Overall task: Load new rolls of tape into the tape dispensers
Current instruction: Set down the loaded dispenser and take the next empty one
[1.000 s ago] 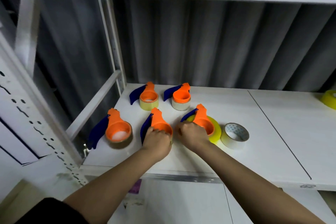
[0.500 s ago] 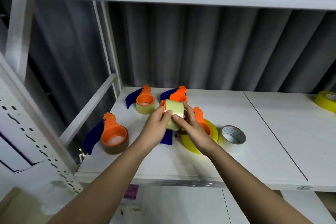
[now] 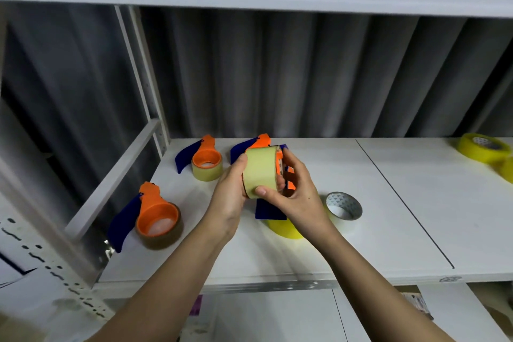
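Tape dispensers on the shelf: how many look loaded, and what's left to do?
Done, it seems: the far-left dispenser and the near-left dispenser each sit in a roll on the shelf. In hand: the left hand and right hand grip a pale roll with an orange dispenser in it. Left: a loose white roll and a yellow roll far right. Two more dispensers are mostly hidden behind the hands.

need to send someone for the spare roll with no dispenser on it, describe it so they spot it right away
Go to the white shelf in front of the person. Just right of the person's right hand, near the front, the loose tape roll lies flat. Unlike the dispensers to its left, it has no orange and blue holder, and its white core with small printed marks is open to view.
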`<act>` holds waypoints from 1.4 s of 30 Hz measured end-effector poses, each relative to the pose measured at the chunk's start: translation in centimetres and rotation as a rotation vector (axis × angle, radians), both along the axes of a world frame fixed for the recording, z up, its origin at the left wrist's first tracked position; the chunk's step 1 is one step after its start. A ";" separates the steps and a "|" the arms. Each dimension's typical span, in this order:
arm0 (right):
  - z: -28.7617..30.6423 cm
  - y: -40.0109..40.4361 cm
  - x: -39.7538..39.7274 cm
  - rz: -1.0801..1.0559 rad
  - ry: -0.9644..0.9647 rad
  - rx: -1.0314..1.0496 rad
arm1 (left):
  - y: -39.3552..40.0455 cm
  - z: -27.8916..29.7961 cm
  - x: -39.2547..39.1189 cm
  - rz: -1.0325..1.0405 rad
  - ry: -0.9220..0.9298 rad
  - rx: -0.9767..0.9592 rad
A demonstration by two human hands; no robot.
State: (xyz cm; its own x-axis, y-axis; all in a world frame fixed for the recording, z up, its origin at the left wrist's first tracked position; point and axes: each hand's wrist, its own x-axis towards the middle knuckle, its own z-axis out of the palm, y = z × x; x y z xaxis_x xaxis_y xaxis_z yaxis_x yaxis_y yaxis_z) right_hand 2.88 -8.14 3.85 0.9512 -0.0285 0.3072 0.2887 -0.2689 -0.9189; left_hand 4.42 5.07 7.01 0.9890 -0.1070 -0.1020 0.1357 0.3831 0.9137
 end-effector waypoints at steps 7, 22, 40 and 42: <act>-0.5 0.4 0.2 -0.085 -0.111 -0.142 | -0.3 -0.2 -0.1 0.049 0.022 -0.067; 0.3 0.3 0.5 -0.104 -0.319 -0.232 | -0.6 0.6 0.2 0.074 0.077 -0.146; 0.4 0.1 0.8 -0.038 -0.343 -0.144 | -1.2 2.6 -0.5 0.110 0.036 -0.232; 0.6 0.0 0.8 -0.069 -0.371 -0.135 | -1.4 3.0 -0.3 0.107 0.073 -0.280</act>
State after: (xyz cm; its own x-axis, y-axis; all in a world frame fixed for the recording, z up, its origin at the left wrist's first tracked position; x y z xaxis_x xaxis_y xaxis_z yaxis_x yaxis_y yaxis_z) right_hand 3.71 -8.14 4.43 0.7726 -0.0241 0.6345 0.5711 -0.4103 -0.7110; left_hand 4.10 3.69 10.05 0.9873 -0.0364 -0.1544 0.1422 0.6340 0.7602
